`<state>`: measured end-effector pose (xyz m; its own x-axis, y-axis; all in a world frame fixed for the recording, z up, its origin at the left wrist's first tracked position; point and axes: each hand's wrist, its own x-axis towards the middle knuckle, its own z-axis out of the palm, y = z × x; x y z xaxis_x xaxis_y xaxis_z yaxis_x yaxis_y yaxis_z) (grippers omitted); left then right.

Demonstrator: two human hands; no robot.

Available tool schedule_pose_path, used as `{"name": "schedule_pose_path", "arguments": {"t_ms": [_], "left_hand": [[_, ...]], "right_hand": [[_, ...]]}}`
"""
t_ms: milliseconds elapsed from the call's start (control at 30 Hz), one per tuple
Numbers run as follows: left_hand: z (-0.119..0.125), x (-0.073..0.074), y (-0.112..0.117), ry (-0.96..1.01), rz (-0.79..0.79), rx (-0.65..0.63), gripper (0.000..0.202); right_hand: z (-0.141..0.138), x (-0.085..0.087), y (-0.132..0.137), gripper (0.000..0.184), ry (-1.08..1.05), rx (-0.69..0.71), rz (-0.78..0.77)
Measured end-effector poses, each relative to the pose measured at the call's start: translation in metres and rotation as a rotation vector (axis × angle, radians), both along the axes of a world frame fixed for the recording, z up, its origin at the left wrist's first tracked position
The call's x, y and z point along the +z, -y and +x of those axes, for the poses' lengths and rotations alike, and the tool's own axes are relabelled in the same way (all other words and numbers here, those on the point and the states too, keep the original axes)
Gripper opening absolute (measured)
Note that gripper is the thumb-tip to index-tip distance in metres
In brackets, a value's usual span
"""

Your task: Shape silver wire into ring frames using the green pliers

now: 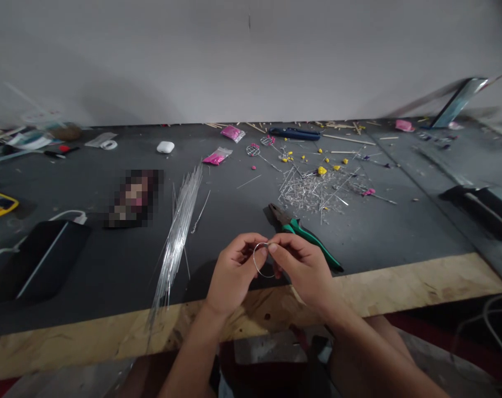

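Note:
A thin silver wire bent into a loop [255,267] is pinched at its top between my two hands, over the table's front edge. My left hand [233,271] is closed on the loop from the left. From the other side, my right hand [302,266] grips it with thumb and fingers, which touch the left fingertips. Just behind my right hand lie green-handled pliers [317,243], jaws pointing to the back left. A bundle of straight silver wires [178,232] lies left of my left hand, with a short twisted wire [201,210] beside it.
Wire scraps [304,190] and yellow bits are strewn behind the pliers. Pink packets [217,156], wire circles [253,149], a dark blue cutter [295,133] and a white earphone case [165,147] lie farther back. A black device [39,260] sits at left; wood [416,282] edges the table.

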<state>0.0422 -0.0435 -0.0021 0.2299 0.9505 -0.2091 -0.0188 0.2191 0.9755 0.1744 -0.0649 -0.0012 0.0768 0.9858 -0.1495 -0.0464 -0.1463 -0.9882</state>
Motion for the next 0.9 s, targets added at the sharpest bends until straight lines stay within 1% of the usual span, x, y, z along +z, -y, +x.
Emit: {"name": "schedule_pose_path", "arguments": {"t_ms": [133,267,367,467,533,700,800,900], "left_hand": [[0.000,0.000,0.002,0.054,-0.059,-0.024,0.015],[-0.002,-0.004,0.001,0.123,-0.087,-0.043,0.015],[-0.004,-0.006,0.000,0.172,-0.070,-0.039,0.014],[-0.007,-0.006,0.000,0.182,-0.014,-0.010,0.020],[-0.007,-0.003,0.002,0.131,0.029,0.013,0.019],[-0.007,0.004,0.008,-0.122,0.122,0.056,0.014],[-0.007,0.003,0.010,-0.209,0.172,0.089,0.013],[-0.007,0.002,0.009,-0.258,0.174,0.117,0.014]], "right_hand": [[-0.003,-0.001,0.000,0.008,0.056,-0.047,0.032],[-0.006,0.001,-0.003,0.010,0.029,-0.053,0.042],[-0.006,0.001,-0.004,0.012,0.030,-0.054,0.047],[-0.007,-0.002,-0.004,0.011,0.067,-0.063,0.047],[-0.007,-0.004,-0.004,0.010,0.110,-0.059,0.038],[-0.007,-0.007,-0.003,0.010,0.182,-0.044,0.050],[-0.006,-0.007,-0.002,0.011,0.200,-0.032,0.061],[-0.005,-0.007,-0.001,0.012,0.206,-0.021,0.075]]}}
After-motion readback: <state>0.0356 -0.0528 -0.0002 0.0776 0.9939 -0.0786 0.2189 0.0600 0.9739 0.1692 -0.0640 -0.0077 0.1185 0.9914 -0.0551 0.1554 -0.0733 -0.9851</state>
